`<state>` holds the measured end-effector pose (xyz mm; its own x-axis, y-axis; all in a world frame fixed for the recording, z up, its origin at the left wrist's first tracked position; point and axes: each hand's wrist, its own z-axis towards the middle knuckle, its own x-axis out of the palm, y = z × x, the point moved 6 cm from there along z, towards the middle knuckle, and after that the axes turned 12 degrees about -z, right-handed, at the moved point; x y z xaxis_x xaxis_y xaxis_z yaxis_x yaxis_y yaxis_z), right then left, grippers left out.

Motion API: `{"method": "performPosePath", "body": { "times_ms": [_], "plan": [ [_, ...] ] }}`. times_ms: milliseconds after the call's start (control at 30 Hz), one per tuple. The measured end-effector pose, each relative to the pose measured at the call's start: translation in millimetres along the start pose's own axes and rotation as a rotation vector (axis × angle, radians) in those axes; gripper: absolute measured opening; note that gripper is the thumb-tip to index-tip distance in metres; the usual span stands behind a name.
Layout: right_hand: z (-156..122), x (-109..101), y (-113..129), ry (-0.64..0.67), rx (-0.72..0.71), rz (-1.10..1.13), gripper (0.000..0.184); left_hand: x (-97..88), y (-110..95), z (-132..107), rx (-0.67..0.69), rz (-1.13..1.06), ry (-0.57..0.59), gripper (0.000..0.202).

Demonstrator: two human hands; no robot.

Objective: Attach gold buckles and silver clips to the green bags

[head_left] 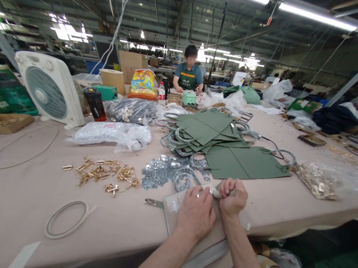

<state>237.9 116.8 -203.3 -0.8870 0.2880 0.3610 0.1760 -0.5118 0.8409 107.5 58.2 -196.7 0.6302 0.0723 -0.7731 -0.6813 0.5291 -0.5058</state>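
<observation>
My left hand (pixel 196 211) lies over a pale board (pixel 172 217) at the table's front edge, its fingers stretched forward and slightly bent. Out from the board's left side sticks a narrow green strap (pixel 158 204) with a metal plate (pixel 150 202) at its end. Close against the left fingertips, my right hand (pixel 232 196) is closed in a fist; what it grips is hidden. A small white thing shows between the hands, too small to name. Just beyond them lie flat green bag panels (pixel 249 161) with wrapped ring handles (pixel 185 179), partly stacked.
Gold metal fittings (pixel 96 172) and small silver plates (pixel 159 172) lie in heaps. A tape roll (pixel 67 219) is at left, a bag of fittings (pixel 317 180) at right. A fan (pixel 48 90) and plastic-wrapped bundle (pixel 112 134) stand farther back. A co-worker (pixel 188 72) sits opposite.
</observation>
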Motion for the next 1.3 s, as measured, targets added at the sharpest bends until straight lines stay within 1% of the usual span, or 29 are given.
{"method": "performPosePath", "body": {
  "times_ms": [100,200,267,300,367,433,500,533,567,600,633,733,767,833,900,967,1100,1200,1300],
  "plan": [
    [1.9,8.8,-2.1,0.067,-0.008,-0.099,0.038,-0.5,-0.2,0.0,0.002,-0.011,-0.006,0.033],
    [9.6,19.6,-9.4,0.147,0.053,-0.210,0.037,0.0,0.0,-0.1,0.005,-0.013,-0.006,0.029],
    [15.8,27.9,-14.1,0.210,0.080,-0.325,0.039,1.2,0.3,-0.3,0.005,-0.014,0.003,0.028],
    [18.1,32.3,-14.8,0.240,0.067,-0.404,0.040,1.9,0.7,-0.6,0.003,-0.016,0.005,0.030],
    [19.2,42.0,-12.8,0.295,-0.011,-0.584,0.042,2.7,2.3,-1.3,-0.012,-0.018,-0.010,0.039],
    [14.5,51.8,-8.1,0.343,-0.120,-0.748,0.041,3.1,5.1,-2.4,-0.037,-0.013,-0.040,0.054],
    [6.4,58.9,-3.4,0.383,-0.211,-0.842,0.039,4.1,7.7,-3.4,-0.056,-0.004,-0.055,0.065],
    [2.7,60.1,-2.0,0.392,-0.234,-0.854,0.039,4.6,8.8,-3.7,-0.063,-0.003,-0.052,0.068],
    [0.4,58.6,-1.3,0.381,-0.231,-0.836,0.039,5.2,9.6,-4.0,-0.071,-0.004,-0.042,0.069],
    [-0.1,54.5,-1.6,0.355,-0.200,-0.783,0.040,5.6,10.4,-4.2,-0.080,-0.006,-0.029,0.069],
    [1.2,48.2,-3.0,0.312,-0.144,-0.697,0.041,5.6,11.1,-4.4,-0.092,-0.006,-0.015,0.068],
    [12.2,23.1,-9.1,0.118,0.042,-0.335,0.041,5.0,11.6,-4.6,-0.121,0.009,0.028,0.067],
    [16.9,16.6,-10.5,0.067,0.080,-0.237,0.039,4.5,11.3,-4.5,-0.126,0.018,0.036,0.068],
    [26.5,10.8,-11.5,0.024,0.124,-0.129,0.036,3.0,10.6,-4.4,-0.133,0.034,0.041,0.069],
    [34.4,15.4,-12.3,0.062,0.161,-0.100,0.036,1.2,9.8,-4.2,-0.136,0.044,0.041,0.069],
    [39.4,25.9,-15.3,0.127,0.205,-0.101,0.038,-0.4,8.7,-4.0,-0.133,0.046,0.046,0.068],
    [43.5,47.2,-30.7,0.251,0.322,-0.222,0.042,-1.9,7.4,-3.3,-0.124,0.044,0.034,0.067],
    [45.8,51.9,-41.0,0.280,0.381,-0.278,0.043,-0.4,8.1,-3.1,-0.120,0.049,0.003,0.066],
    [45.2,49.5,-42.5,0.293,0.365,-0.277,0.043,2.3,9.1,-3.2,-0.108,0.045,-0.020,0.066]
  ]
}}
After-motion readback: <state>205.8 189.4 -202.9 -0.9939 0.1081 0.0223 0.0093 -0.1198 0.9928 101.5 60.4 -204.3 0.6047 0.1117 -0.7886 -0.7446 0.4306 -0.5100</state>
